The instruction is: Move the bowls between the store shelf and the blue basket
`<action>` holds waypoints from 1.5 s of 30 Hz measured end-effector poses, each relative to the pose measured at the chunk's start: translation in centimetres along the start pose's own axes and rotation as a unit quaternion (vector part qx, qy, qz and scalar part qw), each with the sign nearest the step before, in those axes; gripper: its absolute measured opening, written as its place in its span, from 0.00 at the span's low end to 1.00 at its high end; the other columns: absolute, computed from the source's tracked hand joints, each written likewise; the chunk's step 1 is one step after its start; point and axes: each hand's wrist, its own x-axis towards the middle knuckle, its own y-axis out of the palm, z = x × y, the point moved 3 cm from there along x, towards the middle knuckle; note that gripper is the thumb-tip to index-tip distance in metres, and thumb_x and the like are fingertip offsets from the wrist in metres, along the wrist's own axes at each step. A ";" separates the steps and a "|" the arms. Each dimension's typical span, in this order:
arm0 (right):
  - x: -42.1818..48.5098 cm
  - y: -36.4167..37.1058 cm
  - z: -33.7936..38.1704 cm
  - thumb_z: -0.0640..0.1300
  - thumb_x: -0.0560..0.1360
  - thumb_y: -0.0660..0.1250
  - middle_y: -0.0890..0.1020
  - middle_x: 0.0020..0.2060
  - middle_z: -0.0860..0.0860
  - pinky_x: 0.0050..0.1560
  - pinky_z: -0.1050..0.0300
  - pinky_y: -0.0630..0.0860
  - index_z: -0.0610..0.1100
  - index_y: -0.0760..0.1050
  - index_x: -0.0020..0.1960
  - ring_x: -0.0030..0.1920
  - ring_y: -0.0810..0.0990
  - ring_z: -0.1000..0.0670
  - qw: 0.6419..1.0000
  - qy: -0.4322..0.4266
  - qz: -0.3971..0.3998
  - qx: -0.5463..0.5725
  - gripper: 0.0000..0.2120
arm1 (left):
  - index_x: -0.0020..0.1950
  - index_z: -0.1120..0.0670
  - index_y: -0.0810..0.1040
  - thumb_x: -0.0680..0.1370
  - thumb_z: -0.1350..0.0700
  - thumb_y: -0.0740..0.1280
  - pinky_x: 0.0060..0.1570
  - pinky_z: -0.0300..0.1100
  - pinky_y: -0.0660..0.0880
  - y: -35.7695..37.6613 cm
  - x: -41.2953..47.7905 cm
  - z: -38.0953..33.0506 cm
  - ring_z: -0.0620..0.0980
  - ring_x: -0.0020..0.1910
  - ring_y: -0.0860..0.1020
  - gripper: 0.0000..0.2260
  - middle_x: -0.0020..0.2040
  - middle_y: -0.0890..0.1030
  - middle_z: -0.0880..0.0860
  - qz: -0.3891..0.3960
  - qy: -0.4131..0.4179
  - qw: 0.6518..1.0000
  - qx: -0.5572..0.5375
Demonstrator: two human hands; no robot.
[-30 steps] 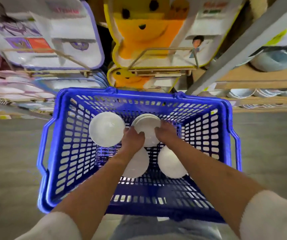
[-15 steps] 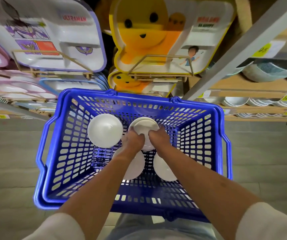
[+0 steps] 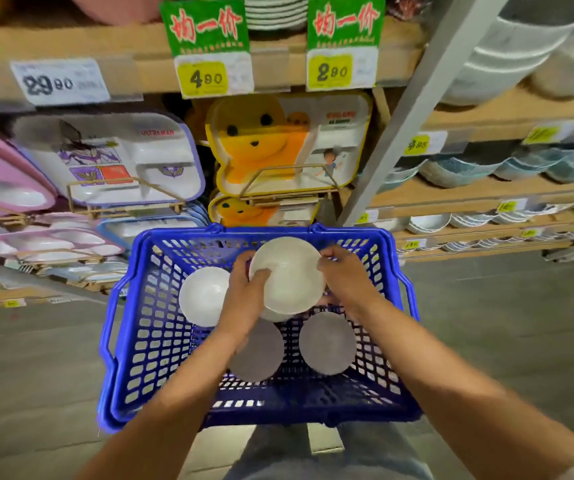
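Observation:
A blue basket (image 3: 140,334) stands on the floor below me. Both hands hold a white bowl (image 3: 290,271), or a small stack of bowls, lifted above the basket's far half. My left hand (image 3: 244,292) grips its left rim with the thumb on top. My right hand (image 3: 348,282) grips its right rim. Three more white bowls lie upside down in the basket: one at the left (image 3: 202,296), one near the middle (image 3: 258,355), one at the right (image 3: 327,342).
Wooden store shelves (image 3: 486,192) at the right carry rows of white and blue bowls. Children's divided trays (image 3: 116,157) hang in front and to the left. A grey metal post (image 3: 407,109) rises beside the basket. Grey floor lies on both sides.
Both hands have lifted the white bowl up out of the basket's far part. The view has tilted up, so higher shelves and price tags show.

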 end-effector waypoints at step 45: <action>-20.0 -61.7 3.6 0.46 0.78 0.58 0.84 0.37 0.46 0.34 0.49 0.82 0.42 0.78 0.52 0.41 0.82 0.46 0.920 -0.194 -0.147 0.308 0.12 | 0.64 0.54 0.74 0.79 0.47 0.58 0.40 0.51 0.82 55.1 -24.1 -27.9 0.59 0.52 0.83 0.18 0.59 0.81 0.59 0.394 0.057 0.913 -0.092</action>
